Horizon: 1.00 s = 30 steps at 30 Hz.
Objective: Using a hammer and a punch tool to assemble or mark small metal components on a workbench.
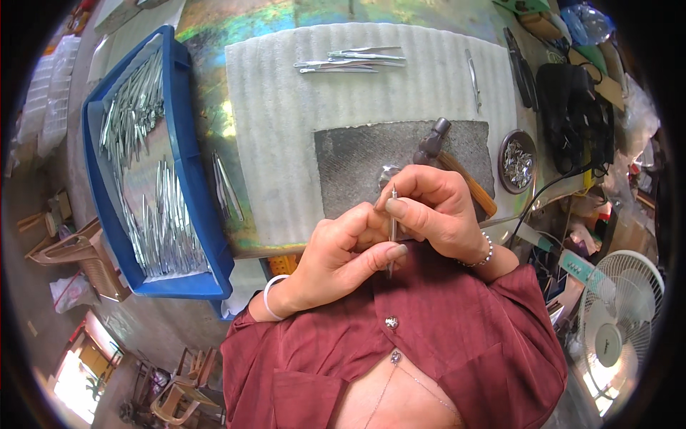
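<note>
A slim, pointed silvery metal piece [392, 227] stands almost upright between my two hands, in front of my chest. My left hand [354, 243] pinches its lower part between thumb and fingers. With thumb and forefinger, my right hand [436, 211] grips its upper part near the tip. Just beyond my hands lies a dark grey mat [350, 161]. A hammer [468, 182] with a wooden handle rests on it, partly behind my right hand. A shiny rounded metal object [386, 174] shows beside my right fingers, mostly hidden.
White foam sheet [271, 129] bears several slim metal pieces [350, 60] and a single one [473, 80]. At left, a blue tray [187, 143] holds many more. A round dish [505, 179] of small metal parts, pliers [520, 69] and a fan [620, 314] are at right.
</note>
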Each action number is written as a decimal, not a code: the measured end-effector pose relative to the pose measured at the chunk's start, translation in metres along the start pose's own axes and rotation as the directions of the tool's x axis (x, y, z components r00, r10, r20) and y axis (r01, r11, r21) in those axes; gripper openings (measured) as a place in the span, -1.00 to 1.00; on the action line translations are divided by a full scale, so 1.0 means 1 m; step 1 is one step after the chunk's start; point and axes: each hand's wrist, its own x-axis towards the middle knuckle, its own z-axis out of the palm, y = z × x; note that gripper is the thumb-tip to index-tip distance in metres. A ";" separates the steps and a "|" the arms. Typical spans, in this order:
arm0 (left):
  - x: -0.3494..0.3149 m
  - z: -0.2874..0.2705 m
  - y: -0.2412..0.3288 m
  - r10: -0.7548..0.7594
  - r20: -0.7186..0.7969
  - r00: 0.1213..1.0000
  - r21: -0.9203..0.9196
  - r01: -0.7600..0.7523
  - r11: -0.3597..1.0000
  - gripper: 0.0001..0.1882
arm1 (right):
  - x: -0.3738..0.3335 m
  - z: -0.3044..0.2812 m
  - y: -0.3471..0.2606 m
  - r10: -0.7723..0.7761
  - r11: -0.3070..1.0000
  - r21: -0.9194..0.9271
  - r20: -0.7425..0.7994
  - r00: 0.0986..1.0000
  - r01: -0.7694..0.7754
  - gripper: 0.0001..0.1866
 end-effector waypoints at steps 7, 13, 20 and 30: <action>-0.005 -0.004 0.001 0.128 -0.102 0.986 0.146 -0.113 0.983 -0.79 | 0.004 0.002 -0.002 0.059 0.998 0.037 0.023 0.998 -0.060 -0.84; -0.005 -0.003 0.005 0.341 -0.144 0.929 0.410 -0.257 0.875 -0.74 | 0.008 0.007 -0.005 0.075 0.997 0.007 0.013 0.997 -0.075 -0.82; -0.003 -0.009 0.005 0.399 -0.136 0.907 0.467 -0.297 0.833 -0.75 | 0.015 0.008 -0.003 0.083 0.996 0.016 0.018 0.996 -0.083 -0.82; -0.004 -0.023 -0.004 0.228 -0.062 0.972 0.237 -0.207 0.949 -0.85 | 0.020 0.018 -0.006 0.104 0.990 -0.088 -0.070 0.992 -0.110 -0.94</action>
